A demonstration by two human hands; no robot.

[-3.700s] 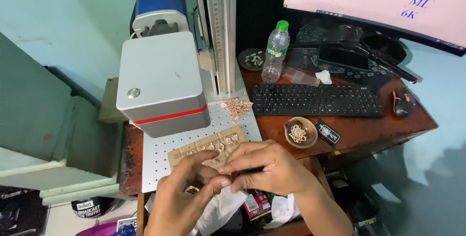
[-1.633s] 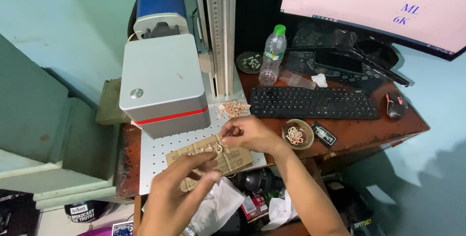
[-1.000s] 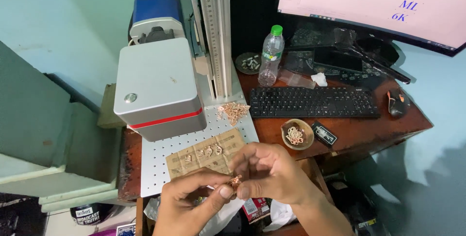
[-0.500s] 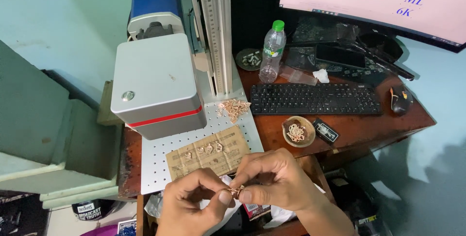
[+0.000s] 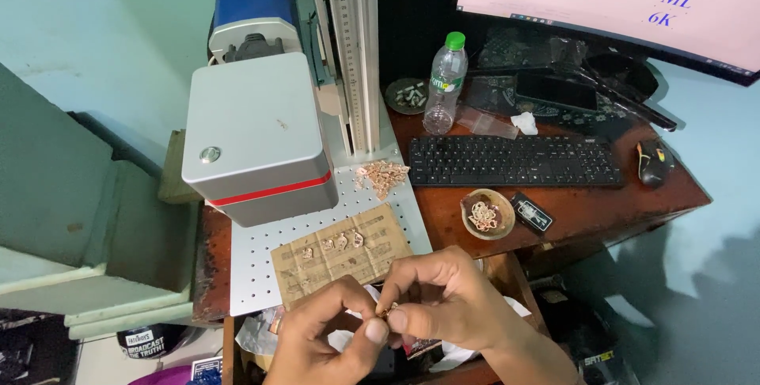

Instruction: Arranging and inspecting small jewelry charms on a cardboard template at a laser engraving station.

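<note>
Both hands (image 5: 396, 322) pinching small gold piece (image 5: 385, 311), past plate edge (image 5: 332, 310)

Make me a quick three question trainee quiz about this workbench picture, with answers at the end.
1. True or false: both hands pinch one small gold-coloured piece between their fingertips.
2. What holds the loose rings right of the perforated plate? A. wooden bowl B. glass jar C. metal tin
3. What lies flat on the plate, carrying a few small pieces?

Key
1. True: left hand and right hand meet on it.
2. A, the wooden bowl.
3. A brown cardboard sheet.
</note>
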